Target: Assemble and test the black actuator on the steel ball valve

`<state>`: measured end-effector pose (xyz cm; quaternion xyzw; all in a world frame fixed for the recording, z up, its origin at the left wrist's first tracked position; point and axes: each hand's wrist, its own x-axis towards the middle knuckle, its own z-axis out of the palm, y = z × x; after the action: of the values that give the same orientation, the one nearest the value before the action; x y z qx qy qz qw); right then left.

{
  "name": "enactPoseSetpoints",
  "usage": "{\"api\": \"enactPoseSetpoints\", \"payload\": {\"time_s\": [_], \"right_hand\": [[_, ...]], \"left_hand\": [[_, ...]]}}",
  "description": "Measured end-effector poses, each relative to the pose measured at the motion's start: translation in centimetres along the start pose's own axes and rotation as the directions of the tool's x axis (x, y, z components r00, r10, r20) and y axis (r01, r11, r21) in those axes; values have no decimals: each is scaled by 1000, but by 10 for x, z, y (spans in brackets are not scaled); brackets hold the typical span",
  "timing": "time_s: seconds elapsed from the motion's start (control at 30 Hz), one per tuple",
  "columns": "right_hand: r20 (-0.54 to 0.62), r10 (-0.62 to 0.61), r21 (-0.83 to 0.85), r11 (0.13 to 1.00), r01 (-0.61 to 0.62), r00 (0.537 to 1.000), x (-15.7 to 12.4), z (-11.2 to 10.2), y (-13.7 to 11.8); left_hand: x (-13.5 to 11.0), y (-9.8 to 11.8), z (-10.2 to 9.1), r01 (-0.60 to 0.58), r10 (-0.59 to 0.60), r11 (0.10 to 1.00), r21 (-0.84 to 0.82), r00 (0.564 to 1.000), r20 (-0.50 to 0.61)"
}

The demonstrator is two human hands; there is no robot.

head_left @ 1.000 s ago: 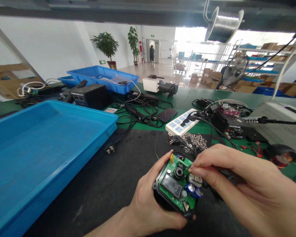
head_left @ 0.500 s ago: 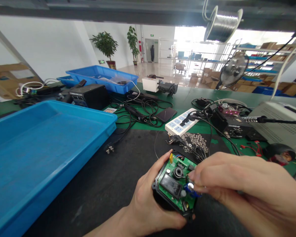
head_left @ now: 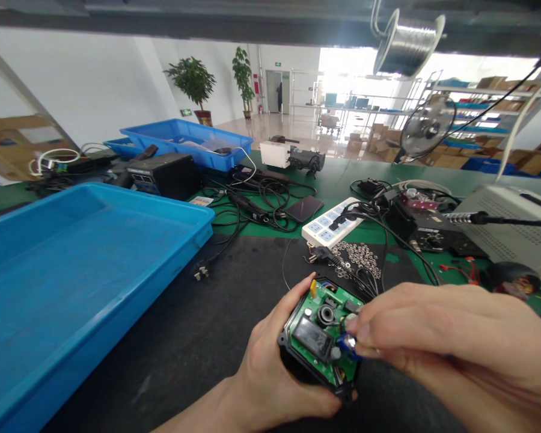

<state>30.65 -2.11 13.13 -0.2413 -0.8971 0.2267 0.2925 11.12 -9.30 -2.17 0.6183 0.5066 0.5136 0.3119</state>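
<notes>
Head view: gripping case (head_left: 312,374) in left hand (head_left: 265,355), apparently adjusting circuit board (head_left: 319,335) with narrowed right hand (head_left: 437,331), hold unclear; next needs steadiness.

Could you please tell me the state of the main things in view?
Housing: uncovered
Board: exposed inside the housing
Left hand: wrapped around the housing
Right hand: fingertips at the board, grip unclear
Power strip: partly occupied
Plug by the tray: unplugged
Metal rings: loose, piled
Spool: hanging
Fan: on or off unclear
</notes>
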Motion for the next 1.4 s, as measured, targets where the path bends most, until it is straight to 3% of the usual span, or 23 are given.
{"api": "enactPoseSetpoints", "payload": {"time_s": [0.17,0.27,0.37,0.5,0.67,0.83,1.1,1.23,1.4], "right_hand": [[150,-59,147,988,37,987,-7,-8,7],[125,-37,141,990,19,991,-6,-5,7],[14,3,132,991,-5,1000,-6,2,6],[-124,119,127,987,-103,985,-6,11,6],[-206,244,178,962,-209,947,-4,21,11],[-210,364,326,901,-286,907,0,32,17],[-77,560,521,728,-445,825,7,42,31],[-48,565,543,707,-453,824,8,44,32],[-133,447,426,832,-356,884,4,43,26]], "left_hand": [[0,0,0,0,0,1000,20,1000,-4],[0,0,0,-4,4,1000,11,1000,-5],[0,0,0,-6,6,1000,15,1000,-6],[0,-1,0,4,-4,1000,22,1000,1],[0,0,1,50,-50,999,-11,999,6],[-1,-2,2,47,-47,999,-28,999,-4],[-1,-1,2,41,-42,998,-46,999,-4],[-1,-2,2,27,-27,999,-22,1000,-8],[-1,-4,2,57,-57,998,-8,998,-5]]}}
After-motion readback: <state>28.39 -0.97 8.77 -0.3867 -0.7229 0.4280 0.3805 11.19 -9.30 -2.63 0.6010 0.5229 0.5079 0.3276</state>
